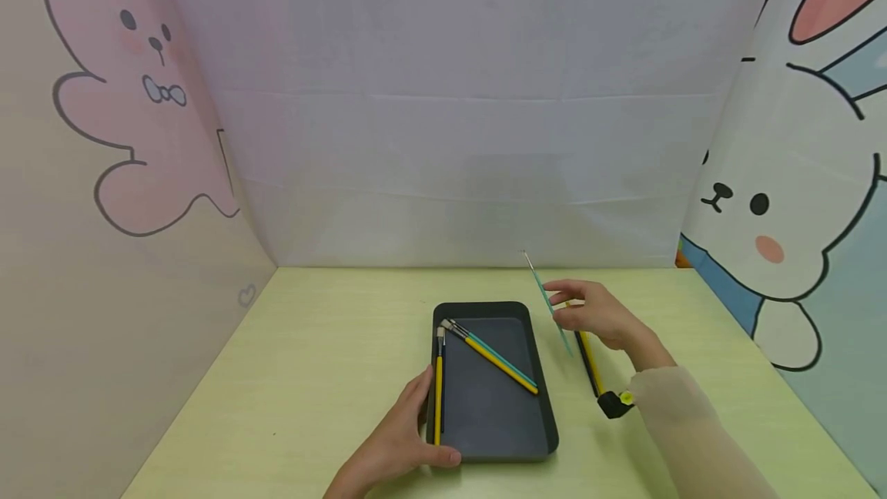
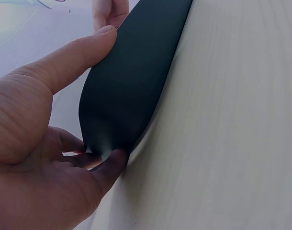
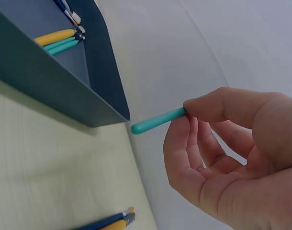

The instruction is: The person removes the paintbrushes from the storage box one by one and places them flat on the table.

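The left hand (image 1: 398,439) cradles the near left corner of a dark grey, smooth matte tray (image 1: 495,422), thumb over the near rim and fingers along the outer left wall. The tray is a shallow rectangle with rounded corners, standing on a pale table (image 1: 312,376) with fine wood grain. Along its left wall lies a yellow-handled paintbrush (image 1: 439,391), pale bristles at the far end, with a thin dark brush just beside it. A second yellow brush (image 1: 499,364) slants across the tray floor, with a slender teal brush (image 1: 503,360) alongside.

At the right, a loose beige sleeve (image 1: 700,422) meets a small black object (image 1: 613,406), too unclear to identify. Past that, a navy-handled brush (image 3: 103,222) and a yellow-handled one (image 3: 116,224) lie together on the table.

The right hand (image 1: 596,316) hangs above them, wrist bent toward the tray, its thumb and fingertips pinched on a slim, glossy teal paintbrush (image 3: 155,121). The grip sits partway along the handle; the rounded butt slopes down toward the near side, just outside the tray's right wall, and the metal-collared tip points up and away. Behind hangs a creased white cloth (image 1: 450,137).
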{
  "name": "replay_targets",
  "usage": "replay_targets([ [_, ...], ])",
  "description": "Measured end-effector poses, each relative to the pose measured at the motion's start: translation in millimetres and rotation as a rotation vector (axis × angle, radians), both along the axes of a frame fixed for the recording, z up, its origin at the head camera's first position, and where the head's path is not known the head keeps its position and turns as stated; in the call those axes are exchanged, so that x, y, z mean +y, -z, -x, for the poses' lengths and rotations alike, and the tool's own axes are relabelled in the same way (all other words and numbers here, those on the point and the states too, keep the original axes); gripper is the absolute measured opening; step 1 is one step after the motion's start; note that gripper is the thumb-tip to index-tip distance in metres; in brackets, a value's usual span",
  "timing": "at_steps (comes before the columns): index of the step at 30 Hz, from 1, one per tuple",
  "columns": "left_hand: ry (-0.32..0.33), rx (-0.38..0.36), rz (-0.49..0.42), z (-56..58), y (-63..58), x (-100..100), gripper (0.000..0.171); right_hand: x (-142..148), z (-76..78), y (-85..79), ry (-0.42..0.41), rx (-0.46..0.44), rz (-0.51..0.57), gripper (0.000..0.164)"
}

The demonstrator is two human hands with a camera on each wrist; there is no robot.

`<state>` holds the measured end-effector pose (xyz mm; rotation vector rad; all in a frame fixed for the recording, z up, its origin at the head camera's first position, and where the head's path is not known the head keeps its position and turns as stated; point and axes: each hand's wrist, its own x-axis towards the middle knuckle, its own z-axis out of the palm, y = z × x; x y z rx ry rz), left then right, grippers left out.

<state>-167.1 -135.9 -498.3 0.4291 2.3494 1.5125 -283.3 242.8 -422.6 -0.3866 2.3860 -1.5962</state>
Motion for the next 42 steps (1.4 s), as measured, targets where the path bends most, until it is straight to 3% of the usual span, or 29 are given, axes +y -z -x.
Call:
replay_targets([
  [9, 0.009, -0.011, -0.015, 0.2, -0.2, -1.0, 0.137, 21.4, -12.4, 8.1, 0.072, 0.019, -0.01, 0.063],
  [27, 0.002, -0.009, 0.016, -0.9, -1.5, -1.1, 0.137, 43.1, -21.8, 34.2, 0.211, -0.005, 0.016, 0.064],
  [42, -0.008, -0.021, 0.021, -1.1, -3.7, -0.1, 0.137, 49.3, -28.0, 46.8, 0.254, -0.029, 0.001, 0.063],
])
